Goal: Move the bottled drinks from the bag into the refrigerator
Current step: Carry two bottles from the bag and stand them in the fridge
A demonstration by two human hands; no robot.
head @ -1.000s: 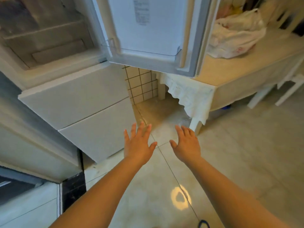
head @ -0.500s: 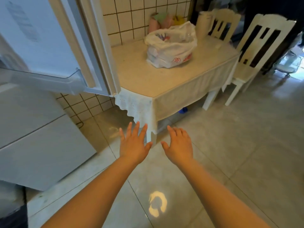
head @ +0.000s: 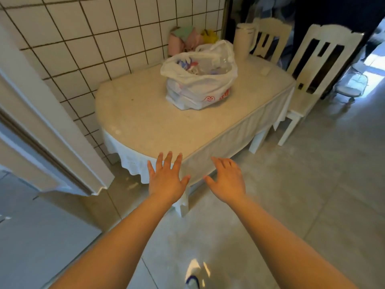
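Note:
A white plastic bag (head: 200, 88) with red print stands on the beige table (head: 145, 126), its mouth gaping; clear bottles with coloured labels (head: 206, 66) show inside. The refrigerator's open door (head: 48, 147) juts in from the left, and the lower fridge front (head: 31, 236) fills the bottom left. My left hand (head: 165, 177) and my right hand (head: 227, 177) hover side by side in front of the table's near edge, fingers spread, holding nothing. Both are well short of the bag.
Two white chairs (head: 312, 65) stand at the table's far right. A white jug (head: 243, 40) and pink and yellow bundles (head: 187, 38) sit behind the bag by the tiled wall (head: 93, 38). Grey floor tiles (head: 312, 195) stretch to the right.
The view has swung right from the fridge toward the table, and the bag now sits nearer the middle and closer. Both hands stay open and empty.

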